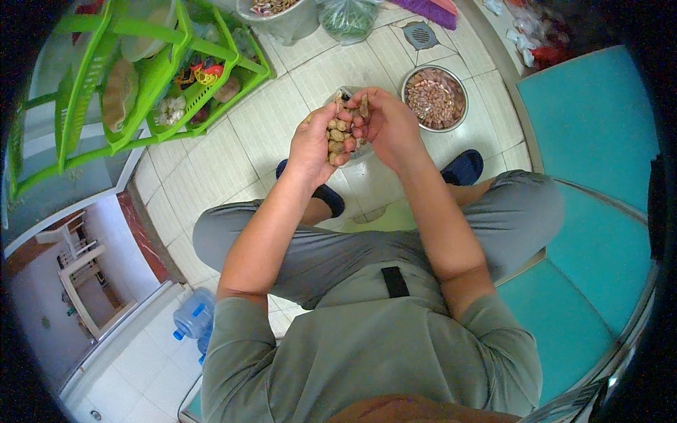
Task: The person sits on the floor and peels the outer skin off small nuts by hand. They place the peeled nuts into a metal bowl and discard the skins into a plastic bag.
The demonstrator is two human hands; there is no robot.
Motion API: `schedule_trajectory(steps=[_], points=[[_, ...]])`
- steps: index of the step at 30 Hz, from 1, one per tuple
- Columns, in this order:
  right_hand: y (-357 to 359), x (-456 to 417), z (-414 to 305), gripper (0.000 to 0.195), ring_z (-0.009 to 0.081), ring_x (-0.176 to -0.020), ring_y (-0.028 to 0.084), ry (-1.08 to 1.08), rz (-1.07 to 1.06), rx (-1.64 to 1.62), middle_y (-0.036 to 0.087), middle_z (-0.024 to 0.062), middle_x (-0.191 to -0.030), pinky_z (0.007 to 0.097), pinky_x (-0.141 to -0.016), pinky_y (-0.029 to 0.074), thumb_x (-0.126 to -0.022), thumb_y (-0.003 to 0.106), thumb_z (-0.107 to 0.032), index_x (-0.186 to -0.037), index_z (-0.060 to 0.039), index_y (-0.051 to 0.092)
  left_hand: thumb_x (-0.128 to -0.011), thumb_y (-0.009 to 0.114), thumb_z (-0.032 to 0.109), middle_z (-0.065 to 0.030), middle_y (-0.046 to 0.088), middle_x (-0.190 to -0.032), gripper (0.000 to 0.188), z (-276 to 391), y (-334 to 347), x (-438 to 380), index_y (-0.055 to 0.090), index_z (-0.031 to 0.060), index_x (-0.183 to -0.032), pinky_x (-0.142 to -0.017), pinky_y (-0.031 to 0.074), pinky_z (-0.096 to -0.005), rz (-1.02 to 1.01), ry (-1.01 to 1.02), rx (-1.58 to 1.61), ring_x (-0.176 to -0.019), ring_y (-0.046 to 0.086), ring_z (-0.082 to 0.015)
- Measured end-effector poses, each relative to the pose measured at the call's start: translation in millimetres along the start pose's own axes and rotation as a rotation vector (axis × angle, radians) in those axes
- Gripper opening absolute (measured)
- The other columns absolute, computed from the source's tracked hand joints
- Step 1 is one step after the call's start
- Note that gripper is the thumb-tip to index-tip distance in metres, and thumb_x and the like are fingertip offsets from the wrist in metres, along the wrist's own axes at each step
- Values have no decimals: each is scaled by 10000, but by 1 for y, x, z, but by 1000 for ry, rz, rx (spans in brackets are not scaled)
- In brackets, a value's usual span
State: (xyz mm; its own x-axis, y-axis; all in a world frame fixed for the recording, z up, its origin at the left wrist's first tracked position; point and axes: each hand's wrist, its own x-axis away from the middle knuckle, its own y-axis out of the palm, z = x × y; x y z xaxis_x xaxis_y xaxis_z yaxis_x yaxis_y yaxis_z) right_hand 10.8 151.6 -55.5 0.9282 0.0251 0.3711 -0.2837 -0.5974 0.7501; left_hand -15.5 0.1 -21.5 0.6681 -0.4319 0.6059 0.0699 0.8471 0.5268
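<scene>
My left hand (313,141) is cupped around several unshelled peanuts (336,138), which rest in its palm and fingers. Close beside it, my right hand (392,127) pinches a single peanut in its shell (364,106) between thumb and fingers. Both hands are above a pale, translucent bag or container (364,154), mostly hidden beneath them. To the right on the floor stands a round metal bowl (465,113) of shelled peanuts with reddish skins (435,98).
A green plastic rack (158,135) with garlic and other goods stands left. Beyond my hands are a bucket (296,29) holding what look like peanut shells, a plastic bag of green vegetables (346,24) and a floor drain (421,35). Turquoise panels (587,127) border the right.
</scene>
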Motion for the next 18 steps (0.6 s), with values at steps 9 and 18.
schedule_trajectory(steps=[9, 18], points=[[-2, 5, -2, 127, 78, -636, 578, -105, 19, 471, 674, 17, -819, 232, -525, 453, -910, 687, -180, -935, -57, 669, -1050, 476, 337, -140, 654, -778, 301, -9, 4, -5, 575, 65, -967, -373, 415, -230, -49, 62, -146, -546, 582, -143], [-9, 8, -6, 158, 88, -564, 470, -23, 84, 94, 540, -18, -700, 239, -509, 392, -951, 642, -220, -924, -64, 637, -1036, 517, 340, -90, 614, -742, 310, -11, 11, -10, 582, 53, -938, -372, 410, -236, 29, 58, -146, -540, 584, -157]])
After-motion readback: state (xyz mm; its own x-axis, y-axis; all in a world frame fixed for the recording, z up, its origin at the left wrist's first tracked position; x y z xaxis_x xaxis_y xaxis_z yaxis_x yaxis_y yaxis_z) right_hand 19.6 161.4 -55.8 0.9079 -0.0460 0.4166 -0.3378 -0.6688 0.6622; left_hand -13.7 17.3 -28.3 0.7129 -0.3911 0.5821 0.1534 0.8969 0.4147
